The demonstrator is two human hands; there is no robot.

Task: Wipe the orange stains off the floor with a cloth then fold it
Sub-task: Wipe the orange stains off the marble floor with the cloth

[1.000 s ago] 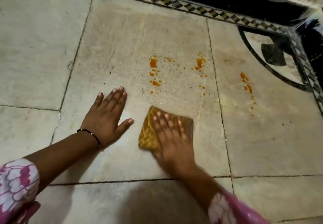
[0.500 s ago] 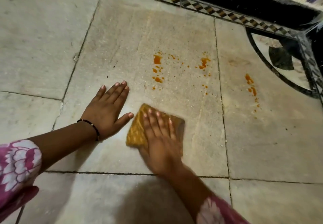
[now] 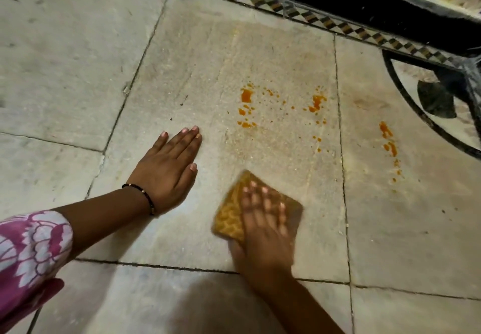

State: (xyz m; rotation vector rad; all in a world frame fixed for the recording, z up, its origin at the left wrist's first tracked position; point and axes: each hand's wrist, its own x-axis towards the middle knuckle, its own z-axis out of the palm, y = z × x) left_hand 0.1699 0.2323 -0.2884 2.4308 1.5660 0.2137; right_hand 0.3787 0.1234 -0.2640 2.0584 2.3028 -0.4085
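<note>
Our left hand (image 3: 169,169) lies flat on the stone floor (image 3: 78,60), palm down, fingers straight and close together, holding nothing. A thin dark bracelet (image 3: 141,197) circles its wrist, and a pink-and-white patterned sleeve (image 3: 28,250) covers the arm at about eight o'clock in the view. Our right hand (image 3: 263,227) sits just beside it, toward four o'clock from the left hand, and presses down with straight, spread fingers on a folded orange-brown cloth (image 3: 230,216). This hand and the cloth are blurred, so we cannot make out the cloth's pattern clearly. The cloth lies flat on the same large floor slab as both hands, its far corner pointing toward twelve o'clock.

The orange stains are apart from the cloth. One cluster of orange stains (image 3: 246,107) sits at about twelve o'clock from the cloth, with small drops trailing around it. A second cluster (image 3: 316,103) lies toward one o'clock. A third streak (image 3: 389,141) lies on the neighbouring slab, toward two o'clock, past a dark joint line.

Along the top of the view, from twelve to two o'clock, runs a checkered tile border (image 3: 299,12) with a black band behind it. A dark curved inlay (image 3: 437,99) marks the floor at three o'clock.
</note>
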